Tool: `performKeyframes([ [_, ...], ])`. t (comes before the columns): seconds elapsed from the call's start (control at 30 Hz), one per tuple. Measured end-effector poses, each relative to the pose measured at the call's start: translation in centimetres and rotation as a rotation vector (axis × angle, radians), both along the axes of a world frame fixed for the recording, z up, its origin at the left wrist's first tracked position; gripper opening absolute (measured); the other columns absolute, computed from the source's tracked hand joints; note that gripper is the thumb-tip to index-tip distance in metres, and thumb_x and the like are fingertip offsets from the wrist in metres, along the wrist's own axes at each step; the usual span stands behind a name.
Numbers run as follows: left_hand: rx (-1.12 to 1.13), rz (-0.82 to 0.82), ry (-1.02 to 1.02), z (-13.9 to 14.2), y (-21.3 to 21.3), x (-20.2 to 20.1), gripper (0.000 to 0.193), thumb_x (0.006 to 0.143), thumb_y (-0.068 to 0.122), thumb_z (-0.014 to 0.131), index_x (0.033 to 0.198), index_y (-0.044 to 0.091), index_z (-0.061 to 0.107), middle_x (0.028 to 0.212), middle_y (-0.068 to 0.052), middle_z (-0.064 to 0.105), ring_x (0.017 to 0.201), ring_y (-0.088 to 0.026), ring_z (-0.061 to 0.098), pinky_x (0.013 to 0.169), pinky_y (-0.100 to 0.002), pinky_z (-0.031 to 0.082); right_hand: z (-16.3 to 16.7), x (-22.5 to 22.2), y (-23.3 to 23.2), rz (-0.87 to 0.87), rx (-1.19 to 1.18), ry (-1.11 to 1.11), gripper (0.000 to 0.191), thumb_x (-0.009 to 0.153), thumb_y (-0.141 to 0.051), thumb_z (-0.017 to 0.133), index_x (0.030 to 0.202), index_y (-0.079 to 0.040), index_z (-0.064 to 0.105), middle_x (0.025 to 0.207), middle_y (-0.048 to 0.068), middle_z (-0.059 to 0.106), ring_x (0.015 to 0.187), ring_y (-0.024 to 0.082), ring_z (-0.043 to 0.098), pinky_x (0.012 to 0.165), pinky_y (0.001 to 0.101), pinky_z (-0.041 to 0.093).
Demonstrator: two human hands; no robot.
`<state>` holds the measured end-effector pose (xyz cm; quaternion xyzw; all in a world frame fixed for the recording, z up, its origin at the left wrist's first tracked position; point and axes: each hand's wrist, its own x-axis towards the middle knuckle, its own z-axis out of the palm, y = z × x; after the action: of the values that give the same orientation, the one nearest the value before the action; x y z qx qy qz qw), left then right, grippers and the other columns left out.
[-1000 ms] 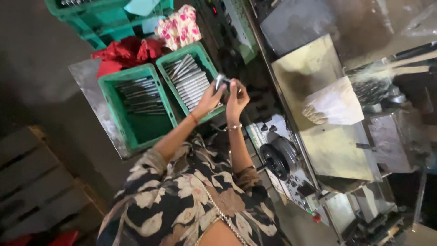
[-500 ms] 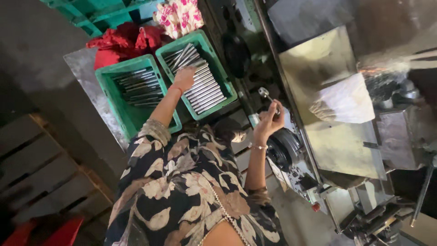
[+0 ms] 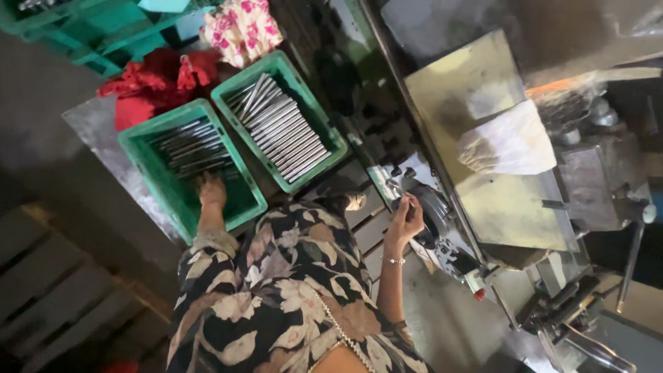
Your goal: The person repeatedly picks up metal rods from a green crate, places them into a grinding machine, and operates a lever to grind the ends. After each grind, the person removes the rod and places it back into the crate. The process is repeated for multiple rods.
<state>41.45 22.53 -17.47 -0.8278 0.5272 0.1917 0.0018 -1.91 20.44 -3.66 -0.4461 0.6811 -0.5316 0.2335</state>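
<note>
My left hand (image 3: 212,190) reaches down into the left green crate (image 3: 243,207) and rests on the near ends of the dark metal rods (image 3: 190,146) lying in it; its fingers are hidden. The right green crate (image 3: 330,146) beside it holds several brighter metal rods (image 3: 283,128) in a neat row. My right hand (image 3: 405,220), a bracelet on its wrist, is closed on a short metal rod (image 3: 400,197) held against the dark round part of a machine (image 3: 431,211).
A metal sheet (image 3: 90,124) lies under the crates, with red cloth (image 3: 148,83) and flowered cloth (image 3: 242,27) behind them. A brass-coloured machine table (image 3: 504,207) carries a white cloth (image 3: 514,141). Wooden pallet slats (image 3: 48,304) are at the lower left. More green crates (image 3: 83,27) are stacked at the top.
My left hand has gone from the right crate into the left crate. My right hand has carried the short rod down to the machine's round part.
</note>
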Motion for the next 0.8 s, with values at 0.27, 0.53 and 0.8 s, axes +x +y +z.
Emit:
performKeyframes([
  [0.27,0.279,-0.089,-0.166,-0.2,1.0,-1.6,0.044,0.101,0.027,0.046,0.143,0.033,0.057,0.157,-0.010,0.042,0.146,-0.037,0.036,0.117,-0.061,0.033,0.7,1.1,0.3,-0.006,0.042,-0.122,0.025,0.101,-0.022,0.069,0.113,0.000,0.071,0.075,-0.009,0.057,0.059,-0.001,0.042,0.049,0.0202,0.032],
  [0.53,0.091,-0.129,0.076,1.6,1.3,-0.4,0.055,0.094,0.014,0.049,0.149,0.014,0.051,0.150,-0.024,0.049,0.132,-0.048,0.055,0.100,-0.055,0.053,0.5,2.0,-0.3,-0.028,0.079,-0.151,0.024,0.101,-0.021,0.070,0.113,-0.002,0.074,0.067,-0.008,0.046,0.056,0.000,0.037,0.048,0.0205,0.028],
  [0.8,0.225,-0.086,0.053,2.5,1.0,-3.7,0.037,0.106,0.021,0.048,0.140,0.011,0.059,0.143,-0.023,0.059,0.124,-0.042,0.064,0.094,-0.052,0.058,0.0,1.5,1.5,-0.012,0.051,-0.288,0.025,0.100,-0.021,0.069,0.115,-0.001,0.071,0.070,-0.006,0.056,0.055,0.001,0.048,0.048,0.0203,0.039],
])
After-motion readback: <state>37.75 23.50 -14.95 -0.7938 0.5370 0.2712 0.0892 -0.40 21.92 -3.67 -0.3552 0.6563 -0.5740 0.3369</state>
